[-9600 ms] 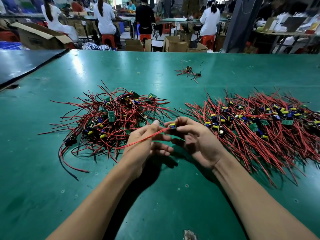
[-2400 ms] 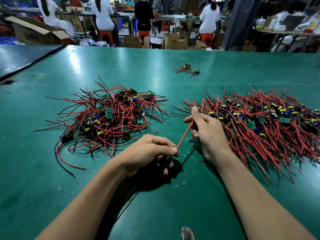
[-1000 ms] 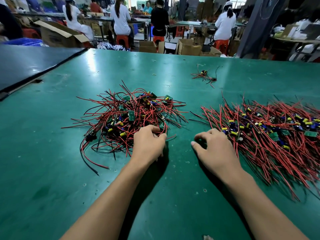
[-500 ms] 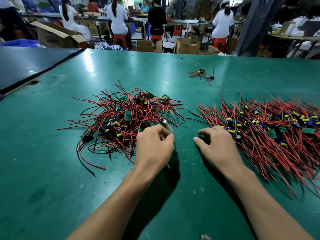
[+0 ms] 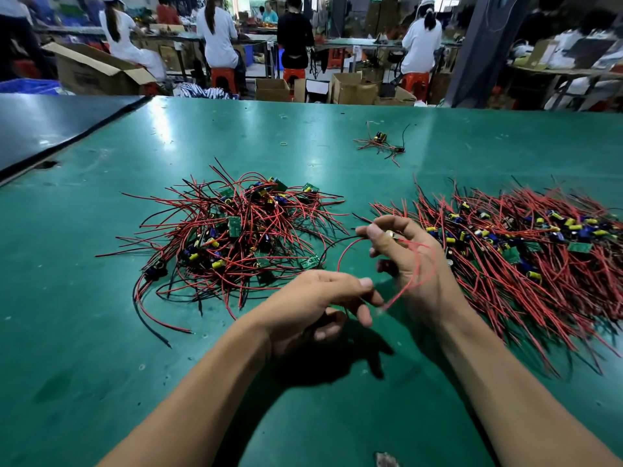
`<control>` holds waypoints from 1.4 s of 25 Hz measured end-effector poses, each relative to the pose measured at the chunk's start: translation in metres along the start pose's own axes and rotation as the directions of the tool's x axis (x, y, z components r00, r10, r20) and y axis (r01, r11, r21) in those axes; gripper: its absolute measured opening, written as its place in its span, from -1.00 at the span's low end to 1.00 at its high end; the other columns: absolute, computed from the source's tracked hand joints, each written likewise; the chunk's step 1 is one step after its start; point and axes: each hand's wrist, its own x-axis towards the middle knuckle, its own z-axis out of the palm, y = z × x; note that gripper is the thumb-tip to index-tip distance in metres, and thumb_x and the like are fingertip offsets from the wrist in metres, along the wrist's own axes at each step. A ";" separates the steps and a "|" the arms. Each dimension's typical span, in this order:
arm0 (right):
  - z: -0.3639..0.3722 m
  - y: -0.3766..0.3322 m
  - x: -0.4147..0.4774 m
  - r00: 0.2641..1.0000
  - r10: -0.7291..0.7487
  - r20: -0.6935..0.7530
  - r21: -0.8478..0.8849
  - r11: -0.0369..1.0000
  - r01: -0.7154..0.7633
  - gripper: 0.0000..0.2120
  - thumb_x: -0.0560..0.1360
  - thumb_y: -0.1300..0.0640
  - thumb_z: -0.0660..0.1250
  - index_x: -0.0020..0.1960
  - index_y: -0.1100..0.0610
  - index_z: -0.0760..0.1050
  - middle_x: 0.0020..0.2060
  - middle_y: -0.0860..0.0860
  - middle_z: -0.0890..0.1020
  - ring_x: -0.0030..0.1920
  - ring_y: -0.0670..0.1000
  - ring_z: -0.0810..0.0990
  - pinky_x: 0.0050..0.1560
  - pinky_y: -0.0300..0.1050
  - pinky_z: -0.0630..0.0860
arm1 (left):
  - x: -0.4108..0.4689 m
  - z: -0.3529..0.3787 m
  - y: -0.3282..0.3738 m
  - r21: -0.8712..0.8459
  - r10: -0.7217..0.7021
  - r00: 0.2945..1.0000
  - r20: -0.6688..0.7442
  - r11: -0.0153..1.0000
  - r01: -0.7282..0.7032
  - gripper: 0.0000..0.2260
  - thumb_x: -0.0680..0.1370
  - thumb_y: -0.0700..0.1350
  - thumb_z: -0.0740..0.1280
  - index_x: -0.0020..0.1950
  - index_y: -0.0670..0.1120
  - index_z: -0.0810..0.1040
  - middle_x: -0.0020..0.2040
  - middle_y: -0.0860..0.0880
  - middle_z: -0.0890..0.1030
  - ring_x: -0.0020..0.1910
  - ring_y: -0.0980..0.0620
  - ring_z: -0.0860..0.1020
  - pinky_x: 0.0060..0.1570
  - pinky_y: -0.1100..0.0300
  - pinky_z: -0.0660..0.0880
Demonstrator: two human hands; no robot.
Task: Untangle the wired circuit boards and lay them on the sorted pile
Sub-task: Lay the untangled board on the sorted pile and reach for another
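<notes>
your right hand point(image 5: 411, 264) holds a wired board point(image 5: 391, 234) over the table point(image 5: 101, 332), and your left hand point(image 5: 313, 298) pinches its wires just nearer to you. left of that grip lies the tangled heap point(image 5: 236, 237), its near edge close to your left knuckles. right of the grip, just beside your right hand, spreads the sorted pile point(image 5: 526, 251). well beyond the grip a small stray bunch point(image 5: 381, 143) lies alone on the table.
</notes>
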 end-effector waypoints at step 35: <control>0.000 -0.014 -0.007 0.876 0.367 0.313 0.239 0.863 -0.446 -0.85 0.34 0.06 0.49 -0.11 0.08 0.71 -0.24 0.03 0.65 -0.31 0.01 0.62 -0.33 -0.13 0.60 | 0.001 -0.003 0.003 -0.380 0.068 0.998 0.007 0.923 -0.060 -0.79 0.54 -0.15 0.32 0.13 -0.10 0.65 0.10 -0.15 0.67 -0.11 -0.08 0.69 -0.14 0.10 0.64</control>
